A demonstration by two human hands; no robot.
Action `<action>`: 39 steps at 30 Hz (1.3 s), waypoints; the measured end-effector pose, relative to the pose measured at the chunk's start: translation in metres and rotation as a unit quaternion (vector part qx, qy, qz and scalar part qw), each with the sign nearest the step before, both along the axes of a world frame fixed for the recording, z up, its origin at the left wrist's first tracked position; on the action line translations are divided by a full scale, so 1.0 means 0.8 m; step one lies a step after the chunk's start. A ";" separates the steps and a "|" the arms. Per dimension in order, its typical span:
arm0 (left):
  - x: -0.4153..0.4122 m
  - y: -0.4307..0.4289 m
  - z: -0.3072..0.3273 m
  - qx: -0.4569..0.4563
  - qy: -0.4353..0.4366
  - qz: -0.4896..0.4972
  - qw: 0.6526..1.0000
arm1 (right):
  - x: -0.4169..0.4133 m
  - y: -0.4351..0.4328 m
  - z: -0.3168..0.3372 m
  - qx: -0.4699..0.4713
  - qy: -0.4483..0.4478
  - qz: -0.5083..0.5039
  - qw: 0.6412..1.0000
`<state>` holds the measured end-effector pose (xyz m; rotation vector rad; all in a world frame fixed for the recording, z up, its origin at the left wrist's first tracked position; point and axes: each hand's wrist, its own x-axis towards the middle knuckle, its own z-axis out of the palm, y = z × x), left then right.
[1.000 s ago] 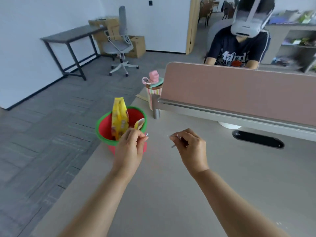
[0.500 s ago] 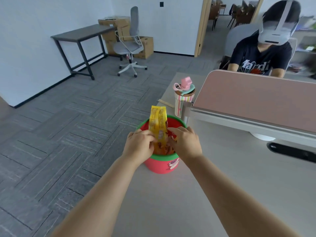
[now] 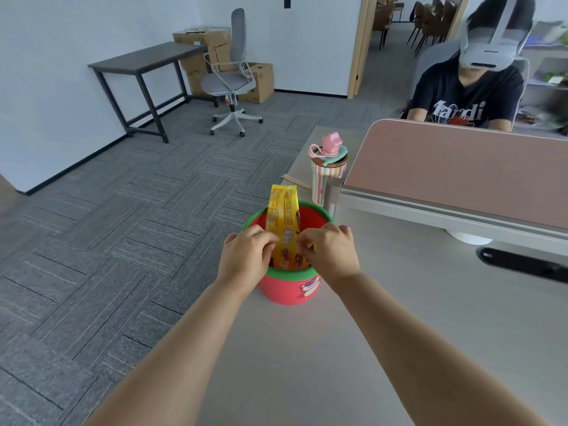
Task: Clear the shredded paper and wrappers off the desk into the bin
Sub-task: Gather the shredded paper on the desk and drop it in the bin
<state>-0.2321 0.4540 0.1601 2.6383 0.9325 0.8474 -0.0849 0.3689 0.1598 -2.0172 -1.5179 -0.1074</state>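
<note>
A small red bin (image 3: 287, 291) with a green rim stands at the left edge of the desk (image 3: 415, 318). A yellow snack wrapper (image 3: 283, 214) sticks upright out of it. My left hand (image 3: 246, 256) and my right hand (image 3: 330, 253) hover over the bin's mouth, one on each side of the wrapper. Each hand's fingertips are pinched together close to the wrapper's edges. No paper shred shows between the fingers. The bottom of the bin is hidden behind my hands.
A striped tumbler (image 3: 321, 179) with a pink lid stands behind the bin, beside a pink desk divider (image 3: 461, 167). A person wearing a headset (image 3: 467, 99) sits beyond it. A black cable slot (image 3: 522, 266) lies to the right. The desk edge drops to carpet on the left.
Both hands, each pinching a small shred, moved from above the desk to over the bin's mouth and closed in on the wrapper. The shreds are no longer visible.
</note>
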 end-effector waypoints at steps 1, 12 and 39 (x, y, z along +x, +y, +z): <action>0.000 -0.002 0.002 -0.005 0.000 0.000 1.000 | 0.000 -0.002 0.001 0.001 0.004 0.005 1.000; 0.049 -0.099 -0.008 0.074 -0.076 -0.077 0.991 | 0.052 -0.119 -0.021 0.086 0.053 0.049 0.994; 0.344 -0.579 -0.223 -0.051 0.381 -0.226 0.895 | 0.246 -0.654 -0.222 -0.062 0.147 -0.302 0.940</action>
